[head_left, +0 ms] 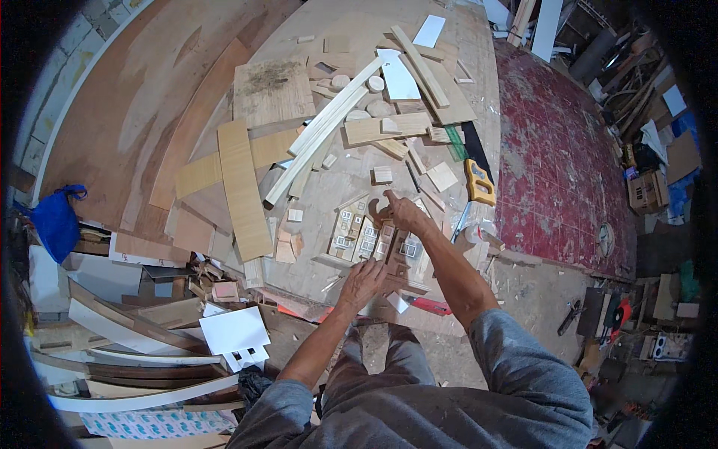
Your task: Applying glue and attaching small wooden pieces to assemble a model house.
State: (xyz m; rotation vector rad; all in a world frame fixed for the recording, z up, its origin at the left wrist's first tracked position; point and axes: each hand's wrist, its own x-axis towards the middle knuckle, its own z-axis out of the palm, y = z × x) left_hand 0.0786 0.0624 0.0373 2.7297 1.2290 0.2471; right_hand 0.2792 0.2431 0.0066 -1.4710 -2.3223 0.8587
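Note:
A small wooden model of house fronts (345,224), with white paper-like window pieces (367,245), lies on the work table near its front edge. My left hand (363,280) rests at the model's near side, its fingers stretched out over the lower edge. Over the model's far right part is my right hand (407,215), with a finger and thumb apart and nothing visible between them. Just beyond that finger sits a small wooden block (382,174). Right of my right forearm, a white window piece (409,249) shows on the model. My right hand covers part of the model.
Long wooden strips (325,135), boards (245,191) and offcuts cover the far table (299,213). A yellow-handled handsaw (480,183) lies at its right edge. A red cutter (431,306) lies at the front edge. Stacked panels (142,367) stand at left; a red floor (553,165) spreads right.

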